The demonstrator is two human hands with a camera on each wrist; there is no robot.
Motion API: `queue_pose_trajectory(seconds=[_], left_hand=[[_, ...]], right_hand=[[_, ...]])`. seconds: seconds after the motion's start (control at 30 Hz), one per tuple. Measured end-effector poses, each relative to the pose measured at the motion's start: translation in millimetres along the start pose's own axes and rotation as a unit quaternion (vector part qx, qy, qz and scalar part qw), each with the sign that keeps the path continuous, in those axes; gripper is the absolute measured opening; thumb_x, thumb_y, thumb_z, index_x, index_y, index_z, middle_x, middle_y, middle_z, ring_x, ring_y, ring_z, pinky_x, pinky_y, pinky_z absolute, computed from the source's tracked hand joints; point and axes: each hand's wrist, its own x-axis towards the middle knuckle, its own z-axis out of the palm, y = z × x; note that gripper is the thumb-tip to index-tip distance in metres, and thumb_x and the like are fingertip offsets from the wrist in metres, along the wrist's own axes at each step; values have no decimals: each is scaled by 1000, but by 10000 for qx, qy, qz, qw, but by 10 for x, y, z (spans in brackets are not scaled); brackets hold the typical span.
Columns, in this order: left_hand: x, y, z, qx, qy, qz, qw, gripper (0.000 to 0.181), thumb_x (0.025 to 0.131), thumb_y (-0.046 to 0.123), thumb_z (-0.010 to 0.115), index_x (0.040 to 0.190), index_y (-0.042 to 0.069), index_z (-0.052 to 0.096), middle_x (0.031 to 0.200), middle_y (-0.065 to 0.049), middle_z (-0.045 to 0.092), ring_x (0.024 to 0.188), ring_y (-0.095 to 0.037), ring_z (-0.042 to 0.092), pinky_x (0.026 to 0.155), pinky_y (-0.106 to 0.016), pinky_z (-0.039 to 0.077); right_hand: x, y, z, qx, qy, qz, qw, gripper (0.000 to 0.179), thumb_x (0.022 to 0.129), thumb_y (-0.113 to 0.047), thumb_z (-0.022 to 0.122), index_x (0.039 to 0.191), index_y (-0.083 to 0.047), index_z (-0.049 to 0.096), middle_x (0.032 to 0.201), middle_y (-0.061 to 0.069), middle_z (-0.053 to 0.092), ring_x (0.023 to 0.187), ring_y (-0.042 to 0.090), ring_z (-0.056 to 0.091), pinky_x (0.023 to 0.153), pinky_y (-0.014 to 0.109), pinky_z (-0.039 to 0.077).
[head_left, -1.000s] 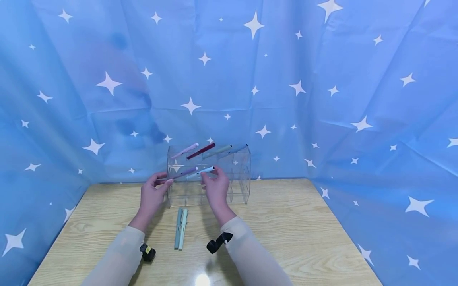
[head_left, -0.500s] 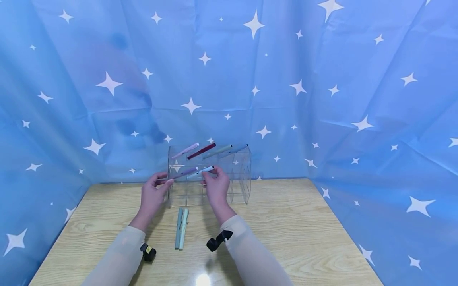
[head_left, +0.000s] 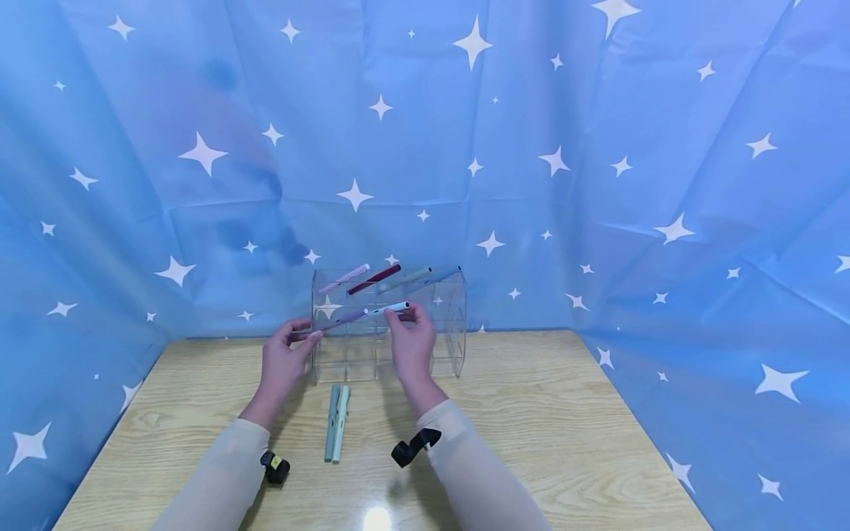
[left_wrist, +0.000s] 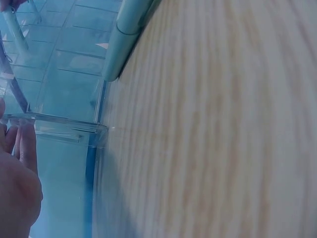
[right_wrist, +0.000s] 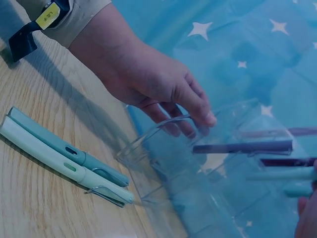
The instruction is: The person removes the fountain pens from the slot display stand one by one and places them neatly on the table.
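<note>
A clear acrylic pen rack (head_left: 462, 328) stands at the back of the table. My left hand (head_left: 284, 361) grips its left side panel; in the right wrist view the thumb and fingers of that left hand (right_wrist: 163, 87) lie around the panel's edge. My right hand (head_left: 413, 345) pinches a pale mint pen (head_left: 397, 307) near its dark-tipped end, in front of the rack's middle. This pen slants up to the right, its lower end close to a purple pen (head_left: 348, 318) resting on the lower tier. In the right wrist view the pale pen (right_wrist: 282, 173) reaches in from the right edge.
On the upper tier lie a lilac pen (head_left: 345, 277), a dark red pen (head_left: 375, 279), a green pen (head_left: 406, 280) and a blue pen (head_left: 443, 276). A teal pen (head_left: 331, 424) and a mint pen (head_left: 341, 424) lie side by side before the rack. A starry blue curtain (head_left: 425, 147) hangs behind.
My right hand has shifted right and slightly up, taking the pale pen with it away from over the purple one. The left hand stays at the rack's side.
</note>
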Motion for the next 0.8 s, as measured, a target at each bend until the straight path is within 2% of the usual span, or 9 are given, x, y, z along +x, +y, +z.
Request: queue_pose_trajectory(seconds=[0.23,0.47,0.6,0.8], left_hand=[[-3,-6,13,-5,23,-1,10000,42,106,27,80,137,0,71,128,-21,74,115,-30,69,80,-13,57],[-8,-16,19,-63,23,27,10000,42,105,27,81,137,0,71,129,-21,74,115,-30,70,78,-15,58],[-4,-15,13,-58,4,7,10000,44,105,29,81,137,1,71,129,-21,74,113,-23,69,79,-14,57],[14,-31,4,-5,19,-112,9999,43,105,30,81,138,5,72,124,-22,75,97,-9,70,75,-16,57]], right_hand=[[25,-75,-172,335,-18,-114,9994,17,101,-19,86,109,-8,77,102,4,73,92,26,66,71,24,53],[38,-199,-347,398,-122,-187,9990,16,101,-22,86,106,-10,75,103,3,72,84,20,62,70,24,51],[42,-249,-428,484,-35,-121,9987,18,100,-20,86,100,-10,72,102,3,73,86,19,65,71,24,52],[43,-289,-508,787,-105,-69,9968,16,100,-18,86,107,-7,77,104,5,75,95,18,69,83,27,60]])
